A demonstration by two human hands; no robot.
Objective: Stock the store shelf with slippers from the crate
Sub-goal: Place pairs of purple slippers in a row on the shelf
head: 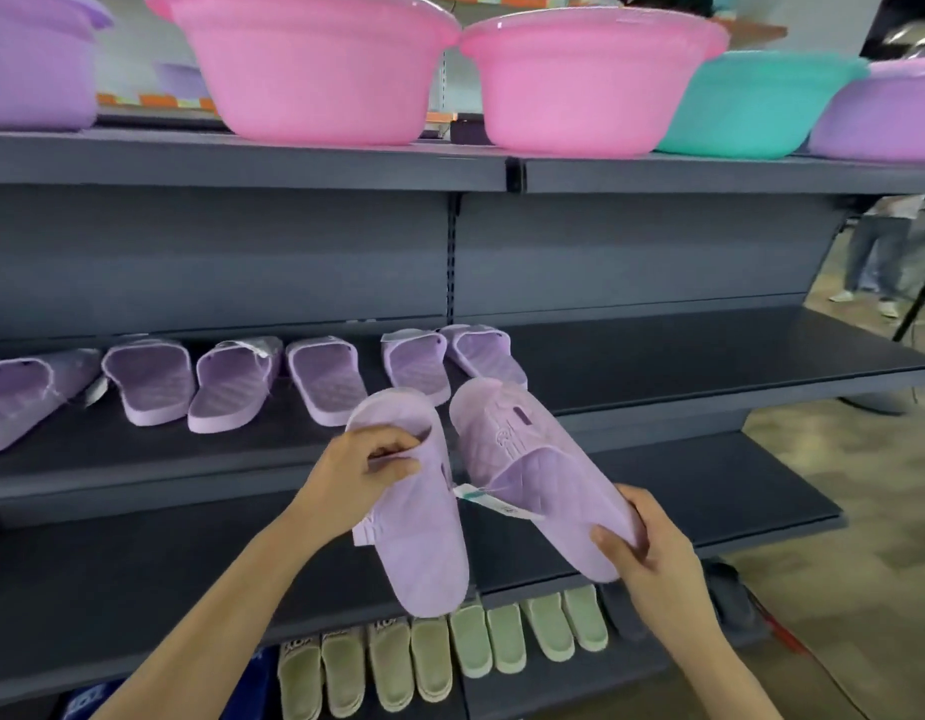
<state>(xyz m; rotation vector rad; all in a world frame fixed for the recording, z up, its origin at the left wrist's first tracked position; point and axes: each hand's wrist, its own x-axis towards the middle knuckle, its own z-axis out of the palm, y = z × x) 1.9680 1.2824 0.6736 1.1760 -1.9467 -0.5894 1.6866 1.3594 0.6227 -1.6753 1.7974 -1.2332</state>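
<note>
1. Right now two lilac slippers are held in the air in front of the slipper shelf, toes toward it, not yet set down: the left slipper and the right slipper.
2. The left hand grips its slipper at the strap, fingers clamped over the strap's edge with the thumb below.
3. The right hand holds the other slipper by the heel, fingers closed around the sole's end and side.
4. Between the two hangs a paper tag, and it seems to join the pair; I cannot tell how firmly.
5. On the slipper shelf, to the left of the held pair, stands a row of lilac slippers, some straight, some crooked. To the right of that row the shelf is bare, which I judge to be the likely spot.
6. Risks from here: pulling the hands apart could tear the tag or jerk a slipper loose, since each is held at one end only. Reaching in, a toe could knock the nearest placed pair askew.
7. Above the slipper shelf sit pink basins; below it, pale green slippers. A dropped slipper could land among these.
</note>
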